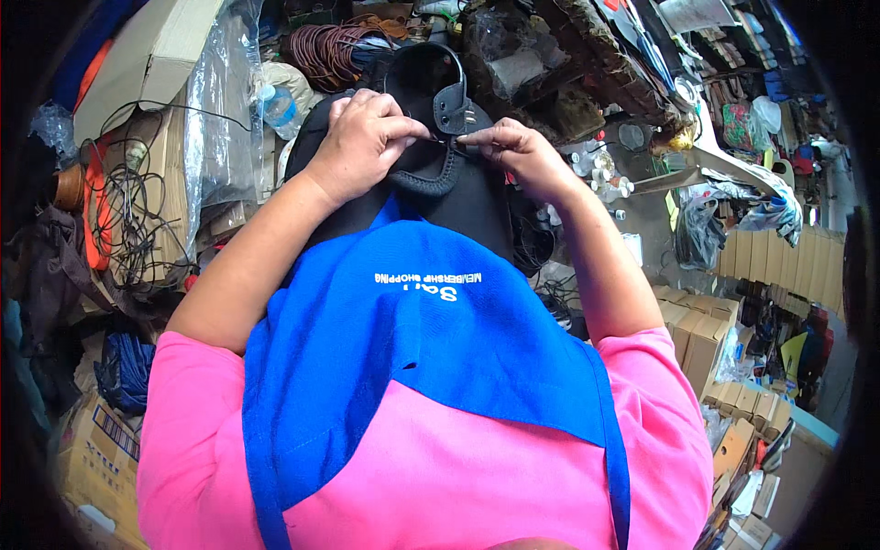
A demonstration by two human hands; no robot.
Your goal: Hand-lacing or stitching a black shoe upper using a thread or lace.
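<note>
A black leather-like piece (427, 186), curved into an open loop with a stitched or braided-looking edge, rests over my dark-clad lap. At its upper right a wide black tab (449, 108) carries small round studs and short metal-coloured prongs. My left hand (362, 142) is closed in a pinch at the loop's gap, thumb and forefinger pointing right. Facing it, my right hand (522, 156) pinches close to the tab's lower end. Something small and thin appears between the fingertips; its kind is too small to tell. A blue apron (412, 312) covers my front.
Coiled reddish-brown cord (330, 53) lies beyond my hands. A plastic bottle (278, 108) and cardboard (137, 69) stand to the left, near tangled black wire (137, 206). Several small white bottles (603, 170) crowd the right, with a white metal stand (724, 151) and stacked boxes (697, 335) further out.
</note>
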